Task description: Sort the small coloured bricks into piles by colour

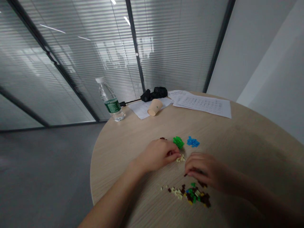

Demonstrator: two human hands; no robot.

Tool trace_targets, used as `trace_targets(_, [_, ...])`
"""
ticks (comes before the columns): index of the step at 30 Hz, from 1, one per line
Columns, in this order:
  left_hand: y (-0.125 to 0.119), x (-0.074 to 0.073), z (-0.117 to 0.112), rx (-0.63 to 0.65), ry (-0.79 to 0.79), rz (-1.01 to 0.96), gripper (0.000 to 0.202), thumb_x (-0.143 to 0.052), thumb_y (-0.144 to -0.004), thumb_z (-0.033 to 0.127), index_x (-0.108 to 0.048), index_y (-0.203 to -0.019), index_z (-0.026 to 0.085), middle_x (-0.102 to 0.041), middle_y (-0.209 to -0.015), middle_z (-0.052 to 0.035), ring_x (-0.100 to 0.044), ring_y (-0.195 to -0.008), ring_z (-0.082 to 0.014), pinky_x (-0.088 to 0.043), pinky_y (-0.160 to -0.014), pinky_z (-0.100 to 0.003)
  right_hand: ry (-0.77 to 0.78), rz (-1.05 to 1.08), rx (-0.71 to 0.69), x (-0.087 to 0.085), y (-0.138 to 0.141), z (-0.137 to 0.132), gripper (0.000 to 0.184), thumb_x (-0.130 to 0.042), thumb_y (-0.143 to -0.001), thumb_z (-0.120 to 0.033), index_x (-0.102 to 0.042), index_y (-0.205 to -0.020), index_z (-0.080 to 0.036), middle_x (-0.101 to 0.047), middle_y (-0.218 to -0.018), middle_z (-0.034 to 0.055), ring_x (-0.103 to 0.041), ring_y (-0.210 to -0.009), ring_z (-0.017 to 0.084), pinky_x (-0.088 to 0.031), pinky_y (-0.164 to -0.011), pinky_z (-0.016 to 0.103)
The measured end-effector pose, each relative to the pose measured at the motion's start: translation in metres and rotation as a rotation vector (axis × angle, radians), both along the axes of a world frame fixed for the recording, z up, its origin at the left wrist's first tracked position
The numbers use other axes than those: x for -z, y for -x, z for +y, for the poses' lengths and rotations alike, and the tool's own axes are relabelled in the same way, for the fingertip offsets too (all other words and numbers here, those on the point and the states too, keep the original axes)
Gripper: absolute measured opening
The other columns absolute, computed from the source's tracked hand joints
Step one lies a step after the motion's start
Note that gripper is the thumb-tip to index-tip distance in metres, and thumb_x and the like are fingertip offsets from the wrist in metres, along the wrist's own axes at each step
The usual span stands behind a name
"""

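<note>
My left hand [158, 155] rests on the round wooden table [228, 136], its curled fingers beside a small heap of cream plastic mini bricks [180, 158]. Just above those fingertips lies a green brick heap [178, 142], and a dark brown heap [162, 138] is partly hidden behind my knuckles. A blue heap [193, 142] sits further right. My right hand [201, 167] pinches what looks like a dark brown brick [185, 174]. Below it spreads a mixed pile of brown, green, blue, yellow and cream bricks [192, 193].
Toward the table's far edge stand a plastic water bottle [110, 99] and a tipped paper cup [155, 107] on a paper sheet [142, 109]. Printed sheets [201, 104] and a black bundle [154, 94] lie nearby. A glass partition with blinds [71, 63] stands behind.
</note>
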State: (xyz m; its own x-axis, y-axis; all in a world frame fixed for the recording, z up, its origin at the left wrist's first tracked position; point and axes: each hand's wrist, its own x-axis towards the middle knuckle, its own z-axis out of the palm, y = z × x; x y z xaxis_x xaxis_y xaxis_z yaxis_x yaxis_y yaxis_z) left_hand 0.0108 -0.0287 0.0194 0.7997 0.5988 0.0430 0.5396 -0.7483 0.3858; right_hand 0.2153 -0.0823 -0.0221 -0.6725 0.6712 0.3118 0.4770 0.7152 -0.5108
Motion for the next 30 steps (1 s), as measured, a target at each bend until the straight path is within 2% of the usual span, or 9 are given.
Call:
trace_targets(3, [-0.002,-0.002,-0.002,0.001,0.085,-0.083,0.027,-0.047,-0.091,0.033,-0.066,-0.083,0.017,-0.065,-0.073,-0.0004,-0.056,-0.067,-0.0114,-0.039,-0.063,-0.021,-0.147,0.048,0.126,-0.002,-0.006,0.003,0.014,-0.048,-0.087,-0.014,-0.061,-0.081,-0.018,-0.067,-0.075,0.0028,-0.061,-0.072,0.014,-0.045,-0.067,0.024])
trace_targets(7, [-0.005,0.000,-0.005,0.022,0.163,-0.163,0.025,-0.049,-0.090,0.035,-0.066,-0.085,0.018,-0.065,-0.077,-0.0004,-0.056,-0.069,-0.0110,-0.039,-0.064,-0.022,-0.287,0.112,0.251,-0.006,-0.006,0.005,0.017,-0.049,-0.086,-0.016,-0.060,-0.073,-0.020,-0.066,-0.067,0.0014,-0.061,-0.062,0.013,-0.044,-0.060,0.023])
trace_targets(15, [-0.010,0.007,-0.005,0.025,0.101,-0.161,0.019,-0.052,-0.088,0.031,-0.065,-0.082,0.018,-0.063,-0.076,0.0003,-0.055,-0.071,-0.0112,-0.039,-0.067,-0.023,-0.296,0.144,0.291,-0.004,-0.002,0.004,0.015,-0.051,-0.086,-0.020,-0.062,-0.076,-0.020,-0.068,-0.069,0.0023,-0.063,-0.063,0.014,-0.048,-0.061,0.023])
trace_targets(19, [-0.005,0.004,-0.002,-0.085,0.128,-0.177,0.019,-0.052,-0.086,0.031,-0.064,-0.079,0.017,-0.062,-0.074,0.0005,-0.053,-0.066,-0.0102,-0.039,-0.064,-0.022,-0.327,0.193,0.380,-0.007,-0.007,0.005,0.013,-0.051,-0.085,-0.019,-0.063,-0.082,-0.019,-0.069,-0.071,0.0033,-0.064,-0.063,0.014,-0.050,-0.063,0.024])
trace_targets(23, [0.006,0.000,0.006,-0.239,0.065,-0.238,0.022,-0.049,-0.087,0.033,-0.064,-0.080,0.017,-0.063,-0.074,-0.0001,-0.053,-0.065,-0.0106,-0.039,-0.062,-0.022,-0.333,0.183,0.450,-0.010,-0.013,0.008,0.012,-0.051,-0.084,-0.018,-0.063,-0.082,-0.018,-0.068,-0.071,0.0036,-0.063,-0.061,0.014,-0.050,-0.060,0.024])
trace_targets(26, [0.014,-0.003,0.012,-0.337,-0.013,-0.236,0.024,-0.047,-0.088,0.032,-0.063,-0.079,0.017,-0.064,-0.075,-0.0008,-0.053,-0.066,-0.0113,-0.039,-0.061,-0.023,-0.313,0.168,0.440,-0.010,-0.016,0.010,0.012,-0.050,-0.083,-0.017,-0.061,-0.080,-0.018,-0.067,-0.070,0.0035,-0.061,-0.061,0.014,-0.050,-0.060,0.024])
trace_targets(30, [0.020,-0.004,0.018,-0.453,-0.098,-0.138,0.020,-0.048,-0.087,0.030,-0.063,-0.082,0.017,-0.064,-0.079,-0.0025,-0.055,-0.070,-0.0131,-0.039,-0.062,-0.024,-0.252,0.139,0.390,-0.011,-0.017,0.012,0.013,-0.049,-0.082,-0.016,-0.059,-0.076,-0.019,-0.064,-0.072,0.0032,-0.059,-0.063,0.013,-0.048,-0.059,0.023])
